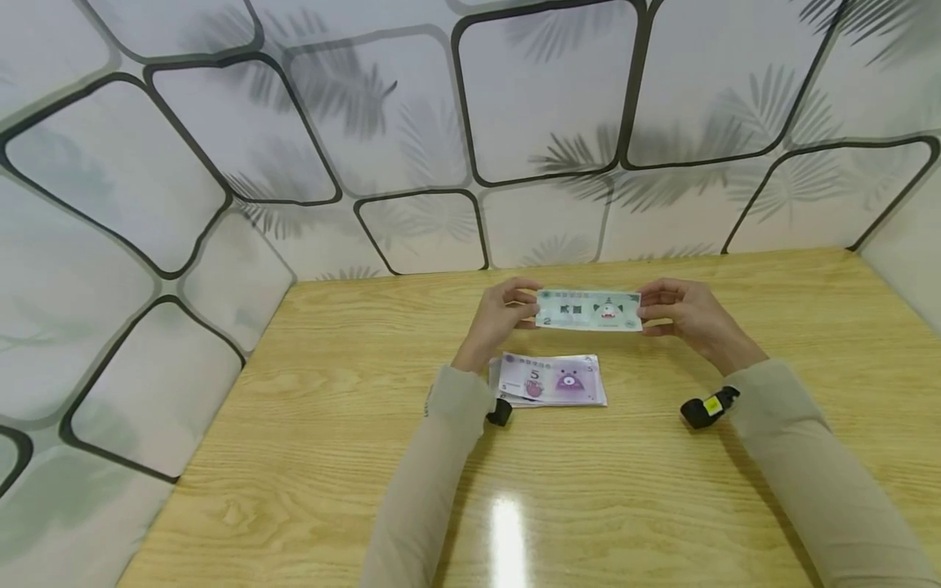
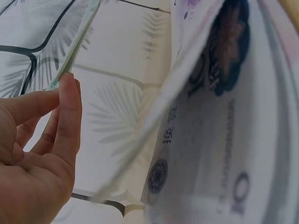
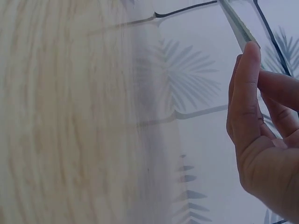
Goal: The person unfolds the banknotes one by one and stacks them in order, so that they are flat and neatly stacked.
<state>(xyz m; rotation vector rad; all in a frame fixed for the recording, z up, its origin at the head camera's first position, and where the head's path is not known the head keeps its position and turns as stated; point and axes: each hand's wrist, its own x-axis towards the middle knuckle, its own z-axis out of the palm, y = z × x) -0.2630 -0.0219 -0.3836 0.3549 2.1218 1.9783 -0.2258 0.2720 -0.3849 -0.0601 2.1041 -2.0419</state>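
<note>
A green play banknote point(image 1: 588, 310) marked 2 is stretched between both hands above the table, its printed face toward the head camera. My left hand point(image 1: 501, 314) pinches its left end between thumb and fingers; the left wrist view shows that hand point(image 2: 42, 135) holding the note's edge point(image 2: 74, 44). At the right end, my right hand point(image 1: 687, 314) pinches it the same way, and the right wrist view shows this hand point(image 3: 261, 121) too. Just below lies a pile of play banknotes point(image 1: 551, 380), a purple 5 on top. Close to the left wrist camera, a note marked 10 point(image 2: 201, 140) shows in that pile.
The wooden table point(image 1: 316, 457) runs back to a wall point(image 1: 544, 106) with a leaf and rounded-frame pattern. Black wrist cameras sit under the left cuff point(image 1: 499, 412) and the right cuff point(image 1: 707, 408).
</note>
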